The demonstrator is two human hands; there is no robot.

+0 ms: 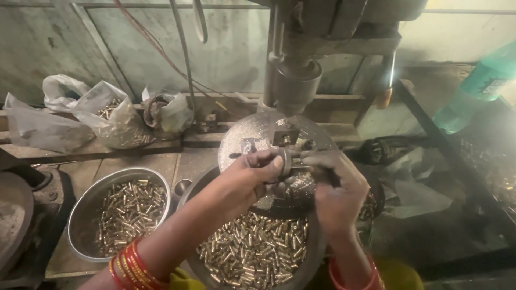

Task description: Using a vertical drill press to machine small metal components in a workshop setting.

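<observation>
Both hands, left hand (258,167) and right hand (336,185), pinched one small dark metal fitting (287,162) between them above the round steel drill-press table (252,131).

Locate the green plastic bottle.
In the head view the green plastic bottle leans at the far right, above the dark bench edge, right of the drill press.

The drill table (258,131) sits under the drill head (295,80). Before it stands a bowl (314,252) of brass pieces (252,252); a second filled bowl (80,215) stands left. Plastic bags (107,115) lie behind, left.
</observation>
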